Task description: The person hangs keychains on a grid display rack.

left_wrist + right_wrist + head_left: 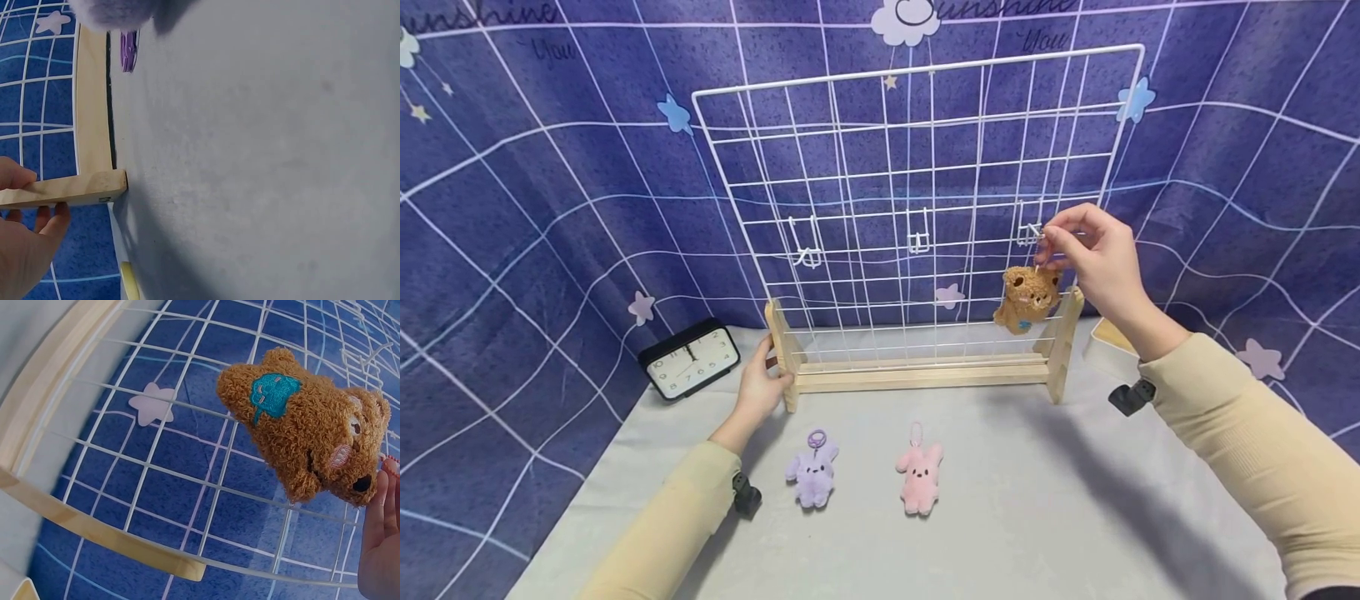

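Note:
A white wire grid (pixel 917 200) stands upright in a wooden base (pixel 925 371) on the grey table. My right hand (pixel 1093 254) pinches the loop of a brown plush bear (pixel 1028 296) at the grid's right hook (pixel 1028 233); the bear (pixel 306 425) hangs against the wires. My left hand (pixel 760 387) holds the left wooden foot (pixel 69 189) of the stand, fingers curled round it. A purple plush bunny (pixel 812 473) and a pink plush bunny (pixel 919 477) lie flat on the table in front of the stand.
A black desk clock (pixel 691 360) leans at the back left. Two more white hooks (pixel 807 246) (pixel 919 237) sit on the grid. A blue patterned cloth (pixel 550 183) forms the backdrop. A yellowish object (pixel 1112 336) lies behind the right foot.

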Demonstrator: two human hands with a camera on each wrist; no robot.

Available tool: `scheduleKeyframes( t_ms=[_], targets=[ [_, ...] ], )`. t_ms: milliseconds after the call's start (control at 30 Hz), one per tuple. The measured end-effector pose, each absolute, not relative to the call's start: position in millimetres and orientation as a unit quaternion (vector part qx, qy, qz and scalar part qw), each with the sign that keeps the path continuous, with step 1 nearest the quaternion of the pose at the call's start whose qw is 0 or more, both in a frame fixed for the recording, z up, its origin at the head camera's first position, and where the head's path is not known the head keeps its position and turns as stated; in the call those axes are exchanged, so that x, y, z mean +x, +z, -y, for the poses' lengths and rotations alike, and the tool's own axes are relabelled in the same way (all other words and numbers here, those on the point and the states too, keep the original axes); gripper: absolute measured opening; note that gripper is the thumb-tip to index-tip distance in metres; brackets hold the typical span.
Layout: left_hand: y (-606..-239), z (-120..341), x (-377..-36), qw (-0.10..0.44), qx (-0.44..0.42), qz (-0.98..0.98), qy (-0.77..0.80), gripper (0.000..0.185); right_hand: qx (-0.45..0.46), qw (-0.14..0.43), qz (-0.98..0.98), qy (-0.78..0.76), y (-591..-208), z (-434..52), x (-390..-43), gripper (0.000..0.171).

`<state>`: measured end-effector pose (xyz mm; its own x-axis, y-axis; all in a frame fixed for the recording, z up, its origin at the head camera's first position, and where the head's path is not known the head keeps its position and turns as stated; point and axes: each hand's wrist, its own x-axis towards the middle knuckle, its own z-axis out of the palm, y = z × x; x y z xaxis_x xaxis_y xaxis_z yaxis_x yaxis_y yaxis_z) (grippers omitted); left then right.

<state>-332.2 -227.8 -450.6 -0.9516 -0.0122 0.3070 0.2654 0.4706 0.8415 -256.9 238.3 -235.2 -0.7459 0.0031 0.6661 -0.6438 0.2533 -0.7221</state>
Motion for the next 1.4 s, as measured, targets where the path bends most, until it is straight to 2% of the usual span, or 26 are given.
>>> scheduleKeyframes(
  t_ms=[300, 867, 1400],
  targets=[
    [-451, 228, -332, 0.137, -0.079, 0.845, -0.512, 0.086, 0.201, 0.274, 0.752, 0.566, -238, -239, -263, 0.018],
    [-447, 226, -327, 0.136, -0.075, 0.854, -0.497, 0.084, 0.159, 0.3, 0.764, 0.549, -241, -233, -272, 0.02],
    [-447, 227, -330, 0.133, -0.073, 0.853, -0.499, 0.084, 0.115, 0.381, 0.767, 0.502, -245, -229, -272, 0.022]
  ],
)
